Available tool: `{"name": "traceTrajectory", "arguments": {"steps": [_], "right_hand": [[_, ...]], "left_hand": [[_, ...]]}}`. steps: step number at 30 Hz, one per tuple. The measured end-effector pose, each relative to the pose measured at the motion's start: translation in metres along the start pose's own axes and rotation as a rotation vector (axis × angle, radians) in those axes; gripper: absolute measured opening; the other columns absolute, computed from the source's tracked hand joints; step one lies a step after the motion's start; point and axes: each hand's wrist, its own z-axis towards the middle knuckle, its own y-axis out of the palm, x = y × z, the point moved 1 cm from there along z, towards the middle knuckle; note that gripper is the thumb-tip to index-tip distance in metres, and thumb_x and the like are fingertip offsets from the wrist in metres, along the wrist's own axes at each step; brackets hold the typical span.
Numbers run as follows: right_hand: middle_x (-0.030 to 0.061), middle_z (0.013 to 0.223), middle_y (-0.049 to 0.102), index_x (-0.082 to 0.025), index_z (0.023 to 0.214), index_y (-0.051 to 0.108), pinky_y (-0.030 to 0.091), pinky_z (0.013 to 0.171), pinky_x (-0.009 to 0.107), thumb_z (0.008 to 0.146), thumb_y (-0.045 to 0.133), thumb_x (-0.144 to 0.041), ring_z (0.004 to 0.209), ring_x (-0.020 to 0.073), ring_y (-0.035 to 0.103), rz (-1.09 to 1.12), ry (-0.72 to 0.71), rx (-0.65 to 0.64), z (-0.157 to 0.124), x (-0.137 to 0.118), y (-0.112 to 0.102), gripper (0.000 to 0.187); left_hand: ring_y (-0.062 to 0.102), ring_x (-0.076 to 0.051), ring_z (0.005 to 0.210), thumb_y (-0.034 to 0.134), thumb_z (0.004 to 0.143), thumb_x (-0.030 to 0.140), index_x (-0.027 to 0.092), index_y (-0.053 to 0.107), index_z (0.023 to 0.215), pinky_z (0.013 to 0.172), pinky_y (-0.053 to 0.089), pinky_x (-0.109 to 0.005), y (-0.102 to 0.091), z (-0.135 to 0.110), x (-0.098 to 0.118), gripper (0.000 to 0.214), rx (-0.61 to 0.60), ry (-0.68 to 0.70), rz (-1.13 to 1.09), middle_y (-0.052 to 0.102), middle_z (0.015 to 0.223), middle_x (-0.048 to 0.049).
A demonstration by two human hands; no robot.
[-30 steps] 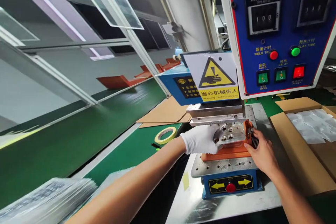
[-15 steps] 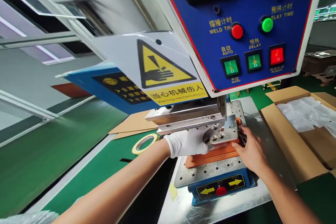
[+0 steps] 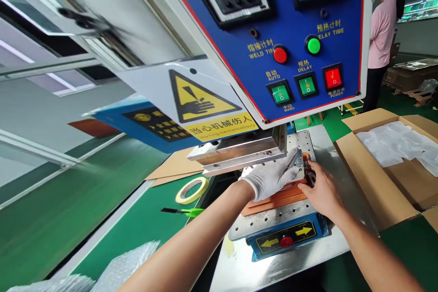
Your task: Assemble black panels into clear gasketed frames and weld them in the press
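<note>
Under a raised metal press head [image 3: 236, 153] lies a bolted metal plate [image 3: 301, 172], resting above an orange pad [image 3: 275, 201]. My left hand [image 3: 270, 179], in a white glove, lies across the plate with its fingers stretched out, and it hides the bolts. My right hand [image 3: 321, 189] is bare and grips a black part [image 3: 310, 178] at the plate's right edge. Below the pad is a drilled steel base plate [image 3: 270, 220] with a blue start panel [image 3: 285, 238].
A blue control panel [image 3: 301, 54] and warning sign [image 3: 201, 100] stand above the hands. An open cardboard box [image 3: 376, 178] of white film bags [image 3: 390, 143] is to the right. Masking tape [image 3: 191, 190], a green-handled tool [image 3: 185, 211] and bubble wrap [image 3: 126, 264] lie left. A co-worker [image 3: 381, 32] stands behind.
The view has swung up and to the right, bringing the co-worker into sight. My left hand has slid from the plate's left edge onto its top, covering the bolts.
</note>
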Motion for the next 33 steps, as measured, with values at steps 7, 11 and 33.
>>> {"name": "traceTrajectory", "arguments": {"steps": [7,11,33], "right_hand": [[0.0092,0.139,0.072,-0.024,0.138,0.069,0.055,0.113,0.048,0.083,0.081,-0.022,0.127,0.0298,0.07,0.125,-0.123,0.002,0.002,0.007,-0.007,0.056],[0.0081,0.128,0.075,-0.022,0.128,0.075,0.058,0.107,0.044,0.078,0.083,-0.017,0.118,0.0273,0.073,0.173,-0.144,0.041,0.006,0.008,-0.003,0.051],[0.017,0.161,0.054,-0.009,0.156,0.048,0.036,0.129,0.044,0.104,0.052,-0.03,0.15,0.0281,0.047,-0.273,-0.574,-0.085,-0.029,-0.083,0.038,0.057]], "left_hand": [[0.066,-0.042,0.131,0.024,0.109,0.061,0.02,0.016,0.175,0.103,0.05,-0.05,-0.005,-0.004,0.009,0.078,0.017,-0.027,0.001,0.066,0.145,-0.0221],[0.068,-0.04,0.128,0.028,0.109,0.061,0.02,0.025,0.172,0.104,0.05,-0.049,-0.006,-0.005,0.01,0.076,0.051,-0.014,-0.051,0.069,0.14,-0.0207],[0.048,-0.042,0.152,0.058,0.083,0.044,0.019,0.066,0.144,0.13,0.033,-0.054,0.037,-0.047,-0.033,0.067,0.248,-0.114,0.066,0.067,0.148,-0.02]]}}
